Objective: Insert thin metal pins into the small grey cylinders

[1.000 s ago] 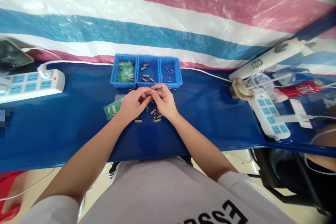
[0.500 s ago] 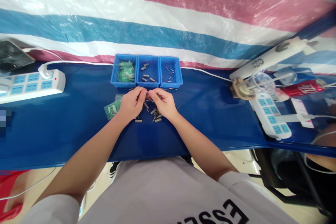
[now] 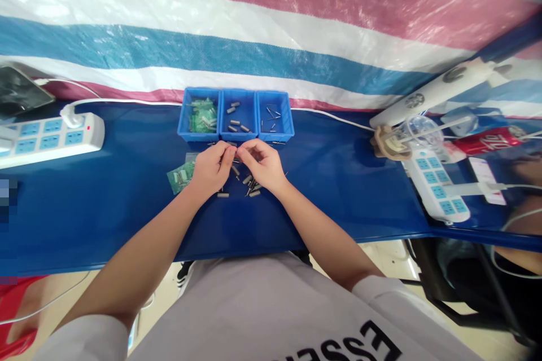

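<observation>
My left hand [image 3: 210,167] and my right hand [image 3: 263,164] meet over the blue table [image 3: 105,203], fingertips pinched together on a small metal part too tiny to make out. Below them lie several loose grey metal cylinders and pins [image 3: 248,187]. A small green bag of parts [image 3: 180,174] rests just left of my left hand. Three joined blue bins [image 3: 236,115] stand right behind my hands: the left bin holds green pieces, the middle grey cylinders, the right thin pins.
A white power strip [image 3: 51,136] lies at the far left, another power strip [image 3: 436,183] at the right beside a white fan-like device [image 3: 432,96] and a red can [image 3: 486,142]. A striped tarp [image 3: 271,28] hangs behind. Another person's arm [image 3: 523,225] shows at the right edge.
Both hands have drawn slightly closer to me and lower; the fingertips stay pinched together. The thin pin seen between the fingers a second ago is no longer distinct.
</observation>
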Demonstrator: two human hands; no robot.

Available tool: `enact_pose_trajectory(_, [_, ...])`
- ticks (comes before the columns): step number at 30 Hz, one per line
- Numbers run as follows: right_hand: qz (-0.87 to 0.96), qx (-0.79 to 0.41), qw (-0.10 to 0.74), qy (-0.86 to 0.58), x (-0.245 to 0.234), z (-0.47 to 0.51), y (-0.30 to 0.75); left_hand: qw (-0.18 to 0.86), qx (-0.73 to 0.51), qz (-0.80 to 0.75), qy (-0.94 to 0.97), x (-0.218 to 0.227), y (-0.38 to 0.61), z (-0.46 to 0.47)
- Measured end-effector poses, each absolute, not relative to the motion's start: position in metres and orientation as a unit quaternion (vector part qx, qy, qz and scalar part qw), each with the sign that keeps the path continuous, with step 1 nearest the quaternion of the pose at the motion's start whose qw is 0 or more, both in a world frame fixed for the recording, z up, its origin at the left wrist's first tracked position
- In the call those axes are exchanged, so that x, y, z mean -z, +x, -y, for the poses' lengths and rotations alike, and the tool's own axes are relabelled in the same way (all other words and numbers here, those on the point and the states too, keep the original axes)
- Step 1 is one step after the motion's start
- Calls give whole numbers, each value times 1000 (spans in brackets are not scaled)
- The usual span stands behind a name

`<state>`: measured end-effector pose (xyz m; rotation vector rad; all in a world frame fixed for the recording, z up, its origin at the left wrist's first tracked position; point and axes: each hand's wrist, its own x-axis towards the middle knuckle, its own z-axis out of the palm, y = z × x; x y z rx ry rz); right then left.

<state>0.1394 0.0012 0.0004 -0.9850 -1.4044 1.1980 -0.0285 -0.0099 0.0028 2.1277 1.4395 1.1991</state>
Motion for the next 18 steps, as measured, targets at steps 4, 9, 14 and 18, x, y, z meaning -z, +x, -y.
enact_pose_trajectory(4, [585,-486,518,-392,1,-2,138,154,-420,-510,735,-2,-29,8])
enact_pose_trajectory(9, [598,-483,500,-397,0,-1,140,165,-435,-501,730,-2,-30,8])
enact_pose_trajectory(14, [624,-463,460,-430,-4,1,145,169,-424,-490,743,0,-30,9])
enact_pose_trajectory(18, [614,-473,465,-427,-3,0,144,170,-418,-495,743,-1,-29,9])
